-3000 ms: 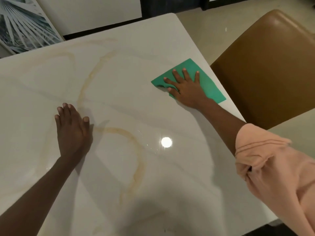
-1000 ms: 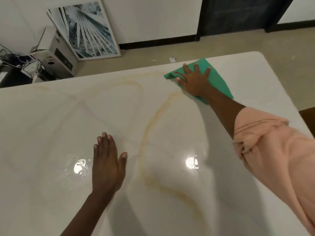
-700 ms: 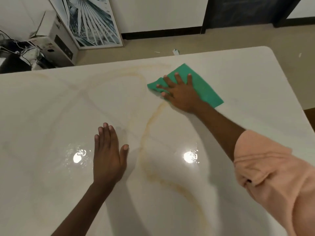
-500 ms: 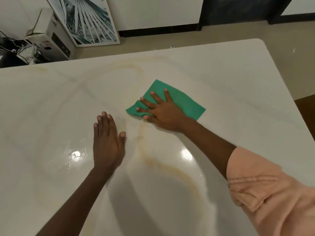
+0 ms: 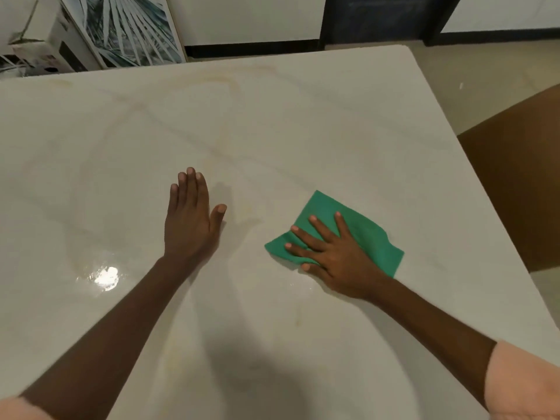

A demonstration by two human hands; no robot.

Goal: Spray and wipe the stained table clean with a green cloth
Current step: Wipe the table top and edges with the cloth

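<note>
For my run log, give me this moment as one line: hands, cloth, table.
right hand: flat, pressing green cloth | left hand: flat on table | stain: faint rings remaining | step: wiping

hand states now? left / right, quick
Left hand: open, flat on the table, holding nothing.
Right hand: open, fingers spread, pressing the cloth onto the table.

Green cloth (image 5: 368,234), yellow-streaked white table (image 5: 303,131)
</note>
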